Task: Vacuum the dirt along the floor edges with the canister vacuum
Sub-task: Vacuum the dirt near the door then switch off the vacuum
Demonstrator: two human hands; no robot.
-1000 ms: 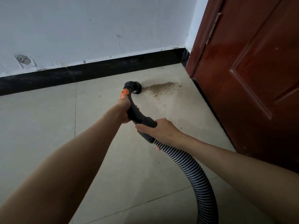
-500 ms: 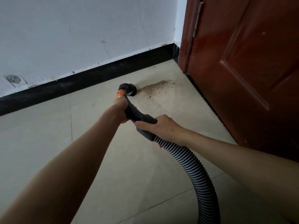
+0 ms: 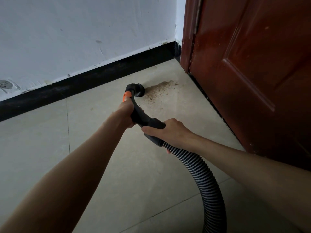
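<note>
A patch of brown dirt [image 3: 160, 90] lies on the beige tile floor [image 3: 50, 148] near the corner by the door. The black curved vacuum handle [image 3: 143, 117] carries an orange collar [image 3: 126, 95], and its round nozzle end [image 3: 138, 90] sits at the left edge of the dirt. My left hand [image 3: 125, 113] grips the handle just below the orange collar. My right hand [image 3: 170, 132] grips the cuff where the handle meets the ribbed grey hose [image 3: 205, 182]. The canister is out of view.
A white wall with a black baseboard [image 3: 84, 84] runs along the back. A dark red wooden door [image 3: 252, 73] stands on the right, close to the dirt. A wall socket [image 3: 5, 84] sits low at far left. The hose curls down out of frame at bottom right.
The view has shifted, so the corner and door sit further right and lower. The nozzle stays at the left edge of the dirt, and both hands keep the same grip.
</note>
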